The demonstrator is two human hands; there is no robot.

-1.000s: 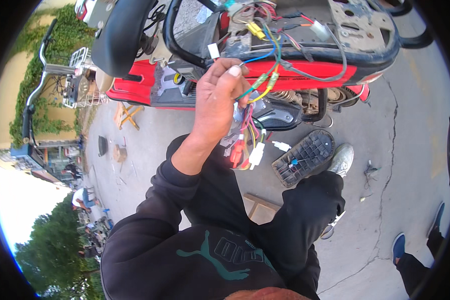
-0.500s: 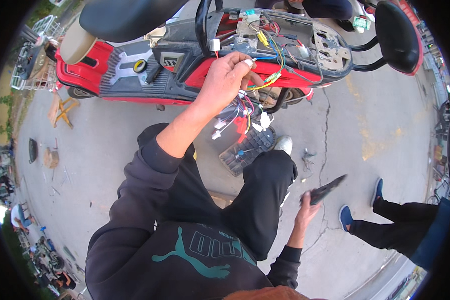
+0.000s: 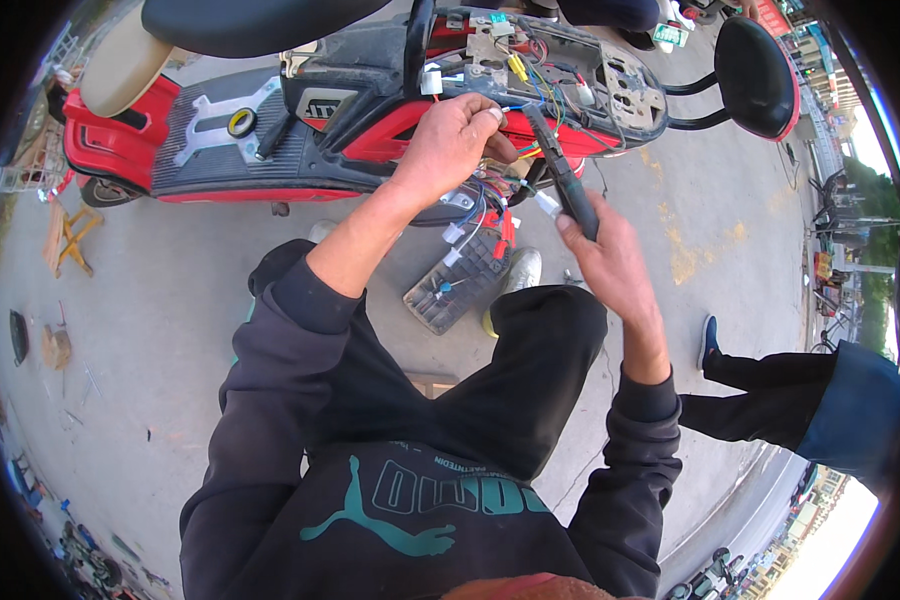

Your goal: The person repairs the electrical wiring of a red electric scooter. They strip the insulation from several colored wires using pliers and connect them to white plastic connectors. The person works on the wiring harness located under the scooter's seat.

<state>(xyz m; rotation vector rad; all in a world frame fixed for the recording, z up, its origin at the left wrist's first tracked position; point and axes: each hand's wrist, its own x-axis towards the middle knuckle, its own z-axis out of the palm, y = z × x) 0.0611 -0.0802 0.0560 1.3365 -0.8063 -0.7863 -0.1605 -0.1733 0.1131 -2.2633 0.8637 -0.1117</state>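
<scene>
Thumb and fingers of my left hand (image 3: 448, 148) are closed in a pinch on a thin blue wire (image 3: 519, 106) at the side of a red electric scooter (image 3: 365, 150). My right hand (image 3: 618, 262) is wrapped round a long, narrow dark hand tool (image 3: 568, 185), its exact kind unclear. The tool's far end reaches up beside the blue wire; whether they touch, I cannot tell. Below my left hand hangs a bundle of coloured wires with red connectors (image 3: 503, 232) and white connectors (image 3: 452, 233). Other wires lie in the scooter's exposed frame, near a yellow connector (image 3: 517, 68).
A dark plastic cover (image 3: 440, 300) lies on the ground by my shoe (image 3: 522, 272). On the scooter's footboard rests a roll of tape (image 3: 241, 123). A bystander's legs (image 3: 750, 400) are at the right. A small wooden stool (image 3: 70, 240) stands at the left.
My right hand has come up from low at the right, bringing the dark tool to the blue wire. My left hand keeps its pinch there. The view has shifted slightly; the bystander's legs have moved.
</scene>
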